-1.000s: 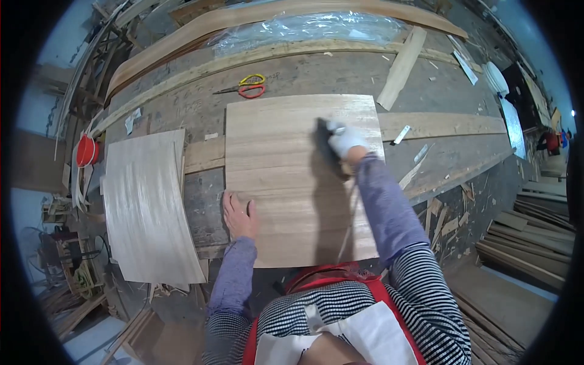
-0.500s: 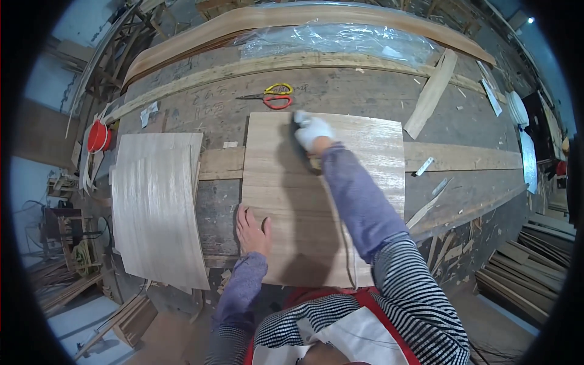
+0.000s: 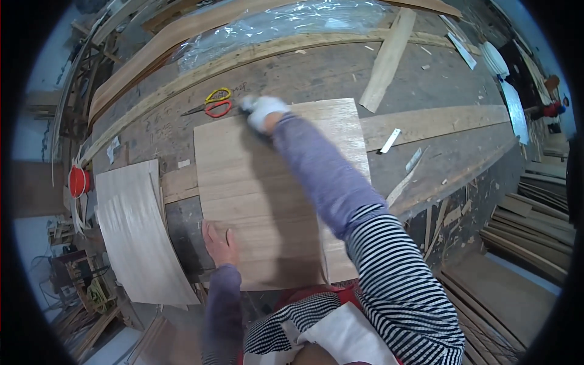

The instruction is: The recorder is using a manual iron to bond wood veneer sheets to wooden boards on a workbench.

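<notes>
My right hand [image 3: 266, 112], in a white glove, grips a dark hand tool [image 3: 258, 129] at the far edge of a pale wood veneer sheet [image 3: 267, 207]. The hand and its shadow hide most of the tool, so its exact kind is unclear. A thin cord-like line runs down the sheet's near right part. My bare left hand [image 3: 221, 244] lies flat on the sheet's left edge, fingers spread. Just left of the gloved hand are scissors [image 3: 210, 104] with one yellow and one red handle loop.
Curved veneer sheets [image 3: 137, 234] lie stacked at left, near a red round object [image 3: 79, 181]. Clear plastic film [image 3: 280, 30] and long boards run along the back. A wood strip [image 3: 389, 61] and a small white piece [image 3: 390, 141] lie to the right; planks [image 3: 529, 237] lean beyond.
My right hand has pushed the tool farther away, up to the sheet's far edge. My left hand stays on the left edge. The whole view has turned, shifting the bench leftward.
</notes>
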### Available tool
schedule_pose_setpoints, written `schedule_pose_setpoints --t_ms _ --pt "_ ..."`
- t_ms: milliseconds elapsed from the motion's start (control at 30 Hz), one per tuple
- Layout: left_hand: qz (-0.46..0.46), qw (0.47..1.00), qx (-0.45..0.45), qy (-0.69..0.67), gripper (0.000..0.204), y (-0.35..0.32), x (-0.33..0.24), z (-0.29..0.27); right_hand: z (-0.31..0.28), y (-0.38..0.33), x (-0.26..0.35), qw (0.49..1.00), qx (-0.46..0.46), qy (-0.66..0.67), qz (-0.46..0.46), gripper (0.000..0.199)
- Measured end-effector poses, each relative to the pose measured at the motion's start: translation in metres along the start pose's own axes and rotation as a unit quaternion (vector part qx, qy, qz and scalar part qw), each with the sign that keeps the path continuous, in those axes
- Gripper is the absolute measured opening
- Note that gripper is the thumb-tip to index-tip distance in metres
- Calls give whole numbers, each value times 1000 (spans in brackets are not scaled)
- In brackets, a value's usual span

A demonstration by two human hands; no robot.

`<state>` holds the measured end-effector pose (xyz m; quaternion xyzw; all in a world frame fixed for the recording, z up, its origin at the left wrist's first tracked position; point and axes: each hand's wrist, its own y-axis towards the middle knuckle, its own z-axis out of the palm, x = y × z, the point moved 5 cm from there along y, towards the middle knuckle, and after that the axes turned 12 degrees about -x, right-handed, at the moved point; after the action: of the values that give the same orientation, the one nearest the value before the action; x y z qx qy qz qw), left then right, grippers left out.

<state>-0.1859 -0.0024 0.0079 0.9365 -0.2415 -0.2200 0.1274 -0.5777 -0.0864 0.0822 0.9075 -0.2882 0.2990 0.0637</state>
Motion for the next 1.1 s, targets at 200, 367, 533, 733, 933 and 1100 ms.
schedule_pose_setpoints --t_ms 200,367,533,733,933,1100 --pt "20 1000 -9 -2 57 3 -22 11 -127 -45 -230 929 -232 -2 288 33" --pt "31 999 -26 -3 56 -6 -15 5 -110 -138 -233 934 -186 -6 306 29" --pt "40 998 -43 2 55 -11 -13 -1 -66 -268 -192 950 -168 -22 263 29" --pt "47 997 -61 23 56 -16 -10 -2 -59 -467 -153 948 -127 39 290 33" --pt "81 985 -52 141 60 -19 -20 12 -63 -561 -162 954 -79 -6 289 33" --pt "133 989 9 70 68 -40 -99 51 -77 -504 -179 966 -70 -23 249 31"
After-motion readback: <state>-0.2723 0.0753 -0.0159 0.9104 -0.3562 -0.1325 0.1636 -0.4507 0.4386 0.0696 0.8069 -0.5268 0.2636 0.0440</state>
